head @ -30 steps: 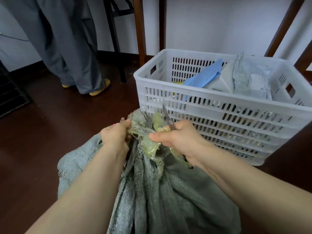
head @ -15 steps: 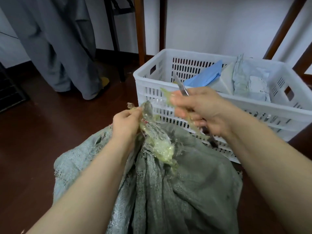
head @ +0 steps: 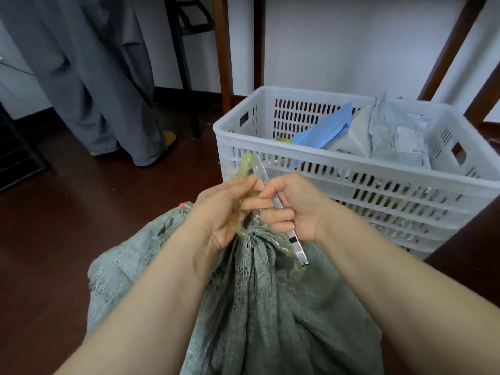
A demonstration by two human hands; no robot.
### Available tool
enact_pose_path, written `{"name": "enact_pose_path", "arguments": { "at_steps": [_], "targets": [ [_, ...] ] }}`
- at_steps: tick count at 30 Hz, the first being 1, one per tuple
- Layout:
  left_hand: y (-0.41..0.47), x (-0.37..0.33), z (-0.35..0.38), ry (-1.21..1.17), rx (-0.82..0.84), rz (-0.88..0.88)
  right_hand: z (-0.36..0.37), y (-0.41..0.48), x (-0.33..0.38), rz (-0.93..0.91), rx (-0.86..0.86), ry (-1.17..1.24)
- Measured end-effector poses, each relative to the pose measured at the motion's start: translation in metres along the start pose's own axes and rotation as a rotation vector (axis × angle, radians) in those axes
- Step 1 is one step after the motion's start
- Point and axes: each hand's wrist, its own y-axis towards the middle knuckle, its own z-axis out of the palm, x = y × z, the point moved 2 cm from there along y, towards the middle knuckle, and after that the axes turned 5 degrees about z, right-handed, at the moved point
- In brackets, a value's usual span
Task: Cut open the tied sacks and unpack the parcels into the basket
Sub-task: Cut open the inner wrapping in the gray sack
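A grey-green woven sack (head: 257,307) stands on the floor in front of me, its neck bunched and wrapped in yellowish clear tape (head: 244,169). My left hand (head: 224,212) grips the taped neck. My right hand (head: 295,207) holds a slim utility knife (head: 295,244), blade pointing up beside the tape, close against my left fingers. Behind the hands stands a white slotted plastic basket (head: 359,185) holding a blue parcel (head: 322,133) and grey-white parcels (head: 395,139).
A person in grey trousers (head: 89,77) and yellow slippers stands at the back left on the dark wooden floor (head: 81,212). Wooden furniture legs (head: 221,47) rise behind the basket, and a slanted wooden leg (head: 454,41) stands at the right. A dark rack sits at the far left edge.
My right hand, raised away with the knife half a second ago, has come back down to the sack neck beside my left hand. The person behind has shifted their feet.
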Motion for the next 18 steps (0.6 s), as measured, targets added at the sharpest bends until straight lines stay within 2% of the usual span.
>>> {"name": "enact_pose_path", "arguments": {
  "at_steps": [4, 7, 9, 10, 13, 15, 18],
  "targets": [
    [0.014, 0.011, -0.018, -0.142, -0.293, -0.052, 0.001, -0.004, 0.002, 0.015, -0.048, -0.019],
    [0.012, 0.009, -0.029, -0.09, -0.413, 0.067, -0.005, -0.013, 0.013, -0.108, -0.308, -0.238],
    [0.008, 0.004, -0.031, -0.036, -0.39, 0.121, -0.014, -0.016, 0.018, -0.255, -0.509, -0.372],
    [0.008, 0.002, -0.032, -0.014, -0.355, 0.124, -0.016, -0.015, 0.018, -0.314, -0.551, -0.433],
    [0.004, -0.003, -0.026, 0.01, -0.206, 0.073, -0.012, -0.006, 0.005, -0.282, -0.525, -0.598],
    [0.001, -0.002, -0.024, 0.011, -0.107, 0.044, -0.012, 0.002, -0.001, -0.247, -0.507, -0.601],
    [-0.002, -0.003, -0.025, 0.009, -0.045, 0.019, -0.018, 0.005, 0.002, -0.252, -0.541, -0.551]
  ]
}}
